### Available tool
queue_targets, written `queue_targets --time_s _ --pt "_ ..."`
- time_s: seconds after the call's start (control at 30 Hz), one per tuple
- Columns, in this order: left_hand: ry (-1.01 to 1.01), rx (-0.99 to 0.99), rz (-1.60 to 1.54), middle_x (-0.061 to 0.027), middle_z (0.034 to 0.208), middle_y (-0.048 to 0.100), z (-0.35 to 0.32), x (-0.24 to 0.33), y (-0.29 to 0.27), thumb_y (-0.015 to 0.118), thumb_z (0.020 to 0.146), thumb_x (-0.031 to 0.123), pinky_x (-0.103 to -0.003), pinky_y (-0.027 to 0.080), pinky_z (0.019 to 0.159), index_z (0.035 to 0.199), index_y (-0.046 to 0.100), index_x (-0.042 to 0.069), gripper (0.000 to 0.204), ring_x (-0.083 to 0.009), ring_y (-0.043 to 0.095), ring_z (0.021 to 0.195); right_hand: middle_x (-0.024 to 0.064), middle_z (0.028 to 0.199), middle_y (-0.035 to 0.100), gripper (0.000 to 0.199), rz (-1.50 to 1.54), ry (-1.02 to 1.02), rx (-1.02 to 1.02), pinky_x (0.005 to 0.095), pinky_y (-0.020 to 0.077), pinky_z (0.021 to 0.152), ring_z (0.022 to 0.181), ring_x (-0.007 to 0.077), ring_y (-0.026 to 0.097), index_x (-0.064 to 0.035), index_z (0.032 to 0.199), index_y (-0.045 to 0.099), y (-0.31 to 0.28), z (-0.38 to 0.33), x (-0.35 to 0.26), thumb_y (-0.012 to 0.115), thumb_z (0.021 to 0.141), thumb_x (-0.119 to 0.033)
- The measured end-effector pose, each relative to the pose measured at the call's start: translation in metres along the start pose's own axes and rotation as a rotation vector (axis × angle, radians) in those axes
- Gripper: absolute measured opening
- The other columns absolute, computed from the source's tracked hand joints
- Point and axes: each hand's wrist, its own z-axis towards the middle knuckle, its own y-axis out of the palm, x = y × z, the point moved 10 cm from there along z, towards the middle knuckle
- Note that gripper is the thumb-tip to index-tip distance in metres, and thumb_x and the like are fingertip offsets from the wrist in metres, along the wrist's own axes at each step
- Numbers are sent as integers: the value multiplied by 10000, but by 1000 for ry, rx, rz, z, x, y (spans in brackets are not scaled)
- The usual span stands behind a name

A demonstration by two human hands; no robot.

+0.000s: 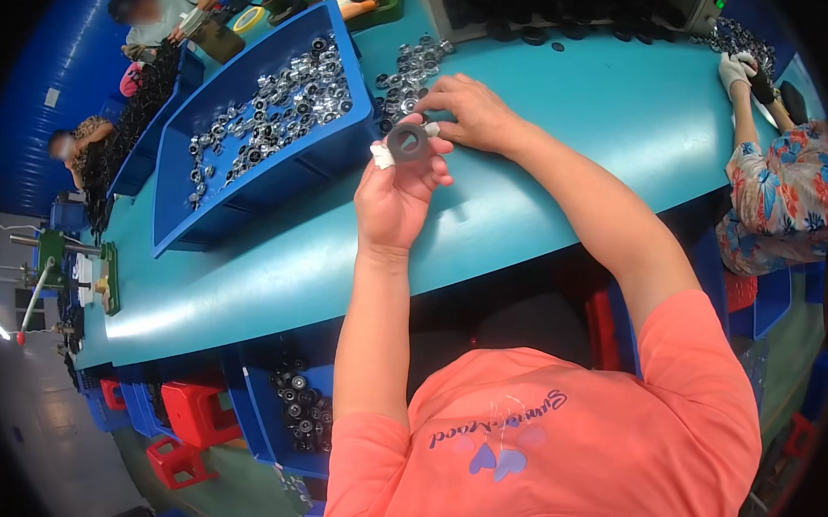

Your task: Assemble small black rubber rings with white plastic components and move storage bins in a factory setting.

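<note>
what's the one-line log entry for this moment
left hand: holds dark ring | right hand: on loose metal parts | blue bin: beside

A long teal worktable (571, 126) stands over red stools (195, 416).

Red stools (188, 425) under the teal table (609, 110) — co-workers (781, 189) seated around it.

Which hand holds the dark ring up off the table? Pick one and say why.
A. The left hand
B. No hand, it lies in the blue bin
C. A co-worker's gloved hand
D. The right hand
A. The left hand pinches the dark ring at its fingertips above the teal table, while the right hand rests on the table by the loose pile of small metal parts.
</note>
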Motion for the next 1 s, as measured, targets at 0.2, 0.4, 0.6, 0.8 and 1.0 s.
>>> queue_targets --time_s 0.2,0.4,0.6,0.8,1.0 --pt "36 19 47 -180 1089 675 -4 4 0 403 1074 385 -365 540 774 1396 479 -7 512 -220 637 862 85 988 673 276 72 55 5 394 519 842 958 273 619 -70 1020 692 -8 -4 -6 747 766 -165" --pt "161 180 263 -136 1029 685 -6 16 -11 631 1002 309 -306 557 725 1311 545 2 444 -166 641 809 60 921 682 326 404 203 66 298 532 754 814 142 635 -34 1055 667 -17 -3 19 773 792 -194" --pt "406 413 901 -18 971 659 -15 35 -1 843 818 101 -200 499 717 1194 642 18 434 -63 595 818 58 1030 687 361 673 314 59 288 546 807 866 135 644 -37 1158 661 -5 -3 37 725 816 -134" --pt "530 490 1350 22 904 615 -23 50 20 876 775 145 -204 462 652 1146 694 34 428 -48 518 719 71 1041 708 366 781 351 36 310 558 829 926 156 670 -23 1138 674 -4 -2 34 734 795 -138" --pt "492 539 1316 28 869 615 -25 48 9 881 777 161 -193 447 611 1148 690 11 444 -41 502 684 58 1082 670 360 942 364 -54 293 554 824 910 135 634 -31 1169 666 4 -4 24 676 814 -91"
